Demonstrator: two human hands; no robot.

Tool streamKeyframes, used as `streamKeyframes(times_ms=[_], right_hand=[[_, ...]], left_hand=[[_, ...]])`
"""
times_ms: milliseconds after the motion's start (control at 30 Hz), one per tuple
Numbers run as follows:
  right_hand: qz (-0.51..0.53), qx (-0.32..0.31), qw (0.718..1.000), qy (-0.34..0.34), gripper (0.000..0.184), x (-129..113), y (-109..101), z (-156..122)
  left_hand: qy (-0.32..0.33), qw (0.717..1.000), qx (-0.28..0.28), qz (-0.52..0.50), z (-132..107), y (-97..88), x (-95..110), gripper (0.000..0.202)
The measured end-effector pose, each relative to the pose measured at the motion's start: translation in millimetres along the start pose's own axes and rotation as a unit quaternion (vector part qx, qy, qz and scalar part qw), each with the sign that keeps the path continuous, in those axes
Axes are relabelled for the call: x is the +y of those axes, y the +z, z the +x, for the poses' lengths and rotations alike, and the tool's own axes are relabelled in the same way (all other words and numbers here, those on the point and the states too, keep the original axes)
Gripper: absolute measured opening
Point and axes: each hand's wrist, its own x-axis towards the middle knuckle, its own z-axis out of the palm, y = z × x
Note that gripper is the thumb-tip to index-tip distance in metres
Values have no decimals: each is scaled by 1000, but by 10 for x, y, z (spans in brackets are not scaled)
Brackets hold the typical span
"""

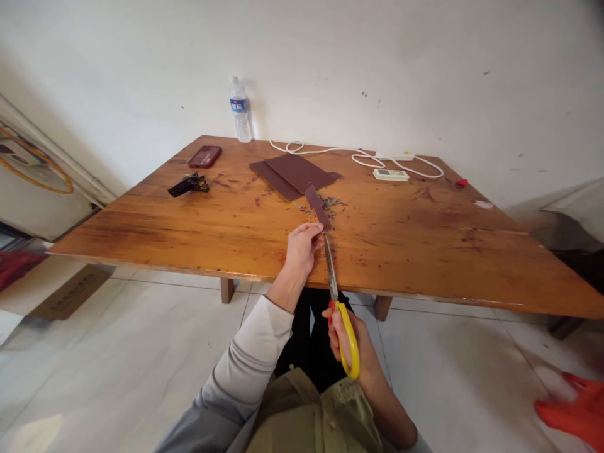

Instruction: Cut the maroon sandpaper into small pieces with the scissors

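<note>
My left hand [302,250] pinches the near end of a narrow dark brown strip [318,206] held up over the wooden table [425,233]. My right hand [352,343] grips scissors with yellow handles [348,340]; their blades [330,267] point up along the strip's near end, just right of my left fingers. Small brown cuttings [334,203] lie scattered on the table behind the strip. Further back lie two overlapping dark brown sheets [292,173].
A water bottle [240,110] stands at the back by the wall. A dark red phone [205,156] and a black tool [189,184] lie left. A white cable [358,157] and a white remote [391,175] lie at the back right. An orange object [573,406] is on the floor right.
</note>
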Motion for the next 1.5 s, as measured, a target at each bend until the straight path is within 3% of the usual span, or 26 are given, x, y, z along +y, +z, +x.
streamKeyframes(times_ms=[133, 333, 667, 1000, 1500], right_hand=[[5, -14, 1000, -22, 55, 75, -35, 1], [-21, -33, 996, -78, 67, 88, -126, 67], [-48, -37, 997, -54, 78, 23, -174, 167], [-69, -48, 993, -84, 82, 28, -199, 94], [-90, -82, 987, -102, 72, 153, -356, 152]], left_hand=[[0, 1000, 3, -15, 10, -8, -10, 9], [-16, 1000, -10, -19, -8, -18, -8, 14], [-17, 999, -27, -6, -3, -45, -7, 23], [3, 1000, -20, -22, -8, -42, -26, 31], [16, 1000, -20, -7, 0, -66, -28, 28]])
